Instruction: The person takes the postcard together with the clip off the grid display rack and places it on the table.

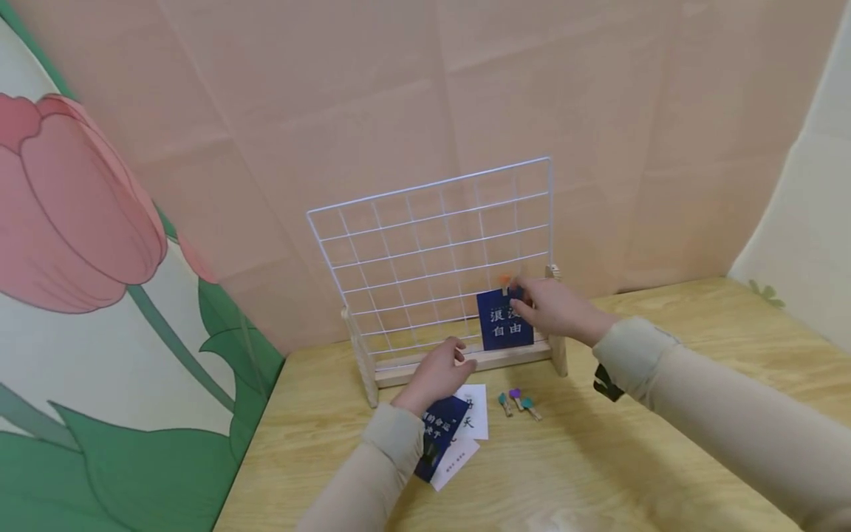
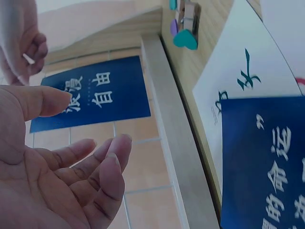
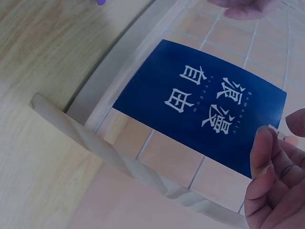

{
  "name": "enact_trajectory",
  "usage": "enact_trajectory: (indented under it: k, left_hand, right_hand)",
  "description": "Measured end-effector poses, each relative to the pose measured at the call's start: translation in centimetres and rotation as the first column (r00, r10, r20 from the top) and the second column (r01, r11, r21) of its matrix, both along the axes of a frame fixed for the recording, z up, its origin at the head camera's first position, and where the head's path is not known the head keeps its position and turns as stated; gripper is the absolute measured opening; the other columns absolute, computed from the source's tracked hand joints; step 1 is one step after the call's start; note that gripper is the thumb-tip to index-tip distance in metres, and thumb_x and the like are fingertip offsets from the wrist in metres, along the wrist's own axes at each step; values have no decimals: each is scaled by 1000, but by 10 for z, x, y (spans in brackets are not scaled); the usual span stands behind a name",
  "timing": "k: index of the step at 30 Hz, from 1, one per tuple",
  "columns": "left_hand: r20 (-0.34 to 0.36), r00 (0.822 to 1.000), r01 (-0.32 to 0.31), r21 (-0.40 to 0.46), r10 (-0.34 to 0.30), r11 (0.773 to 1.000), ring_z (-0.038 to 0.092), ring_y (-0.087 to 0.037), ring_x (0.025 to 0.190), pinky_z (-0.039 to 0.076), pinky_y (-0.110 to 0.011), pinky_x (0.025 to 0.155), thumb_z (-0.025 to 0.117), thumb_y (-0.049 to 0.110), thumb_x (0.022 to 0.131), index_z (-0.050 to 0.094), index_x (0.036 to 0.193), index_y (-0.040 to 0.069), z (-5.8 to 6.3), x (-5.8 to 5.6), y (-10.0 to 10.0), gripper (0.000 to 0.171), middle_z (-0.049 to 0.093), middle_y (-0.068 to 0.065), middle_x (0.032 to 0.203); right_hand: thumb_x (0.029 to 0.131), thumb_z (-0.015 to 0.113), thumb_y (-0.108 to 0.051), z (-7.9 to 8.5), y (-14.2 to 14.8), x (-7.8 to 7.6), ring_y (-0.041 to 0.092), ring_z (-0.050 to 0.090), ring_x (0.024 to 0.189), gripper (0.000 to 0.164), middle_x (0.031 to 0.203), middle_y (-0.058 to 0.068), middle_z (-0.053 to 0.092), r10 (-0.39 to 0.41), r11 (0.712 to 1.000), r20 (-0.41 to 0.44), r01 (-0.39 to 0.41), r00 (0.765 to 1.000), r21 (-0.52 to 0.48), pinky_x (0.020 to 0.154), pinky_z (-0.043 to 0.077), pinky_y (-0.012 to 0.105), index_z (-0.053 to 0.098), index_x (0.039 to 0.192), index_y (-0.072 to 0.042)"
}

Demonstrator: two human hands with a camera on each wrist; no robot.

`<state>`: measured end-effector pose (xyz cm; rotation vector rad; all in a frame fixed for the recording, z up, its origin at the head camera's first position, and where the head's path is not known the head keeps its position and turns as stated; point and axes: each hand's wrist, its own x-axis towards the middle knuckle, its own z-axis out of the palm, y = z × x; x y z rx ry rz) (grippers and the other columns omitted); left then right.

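Note:
A dark blue card (image 1: 499, 336) with white characters hangs on the white wire grid (image 1: 452, 242), under an orange-topped clothespin (image 3: 280, 133) at its upper edge. Beside this clothespin is my right hand (image 1: 555, 307), fingers bent and thumb apart from them; whether it touches the clothespin is unclear. My left hand (image 1: 435, 375) is in front of the grid's lower rail, fingers loosely bent with nothing in them. Below it, another blue card (image 2: 262, 157) overlaps white cards (image 2: 233, 62) on the table, partly hidden by the left sleeve.
Several small clothespins with teal and purple tops (image 1: 528, 405) lie on the wooden table (image 1: 638, 443) in front of the stand. The grid stands in a wooden base (image 1: 488, 360) with two side posts. Behind it hangs a pinkish cloth (image 1: 372, 111); a tulip print (image 1: 73, 214) is at left.

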<state>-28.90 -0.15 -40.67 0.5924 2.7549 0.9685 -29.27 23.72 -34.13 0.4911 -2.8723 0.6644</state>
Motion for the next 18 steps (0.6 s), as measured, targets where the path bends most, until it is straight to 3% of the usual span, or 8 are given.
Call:
enact_trajectory:
  k: [6,11,14,18]
  left_hand:
    - [39,999,-19,29,18,999,61,-23,98,50,-41,84,60,34,94,48,135,4,-3,-1,12,52,61,-11,121]
    - [99,995,-37,86,28,996,57,-30,113,47,-46,92,59,34,94,43,141,4,-10,1,19,58,56,-15,131]
    - [136,991,-38,146,17,989,55,-31,117,46,-46,95,57,34,95,39,144,4,-11,1,22,60,53,-16,136]
    - [225,974,-59,277,-5,959,62,-26,105,48,-45,91,57,33,96,32,147,4,-9,-1,29,64,47,-17,141]
  right_hand:
    - [97,56,-21,1,-2,-2,15,53,55,38,72,3,58,-3,1000,10,3,1000,-22,47,45,31,50,127,0]
    - [96,56,-21,2,-5,-1,14,52,54,39,72,2,57,1,1000,14,-1,1000,-14,47,44,30,51,127,2]
    - [97,56,-20,3,-5,-1,15,51,53,39,71,3,57,0,1000,13,0,1000,-10,46,43,30,50,129,3]
    - [97,55,-19,5,-5,0,14,51,53,38,72,4,57,-12,999,12,12,1000,-31,45,44,30,51,128,3]
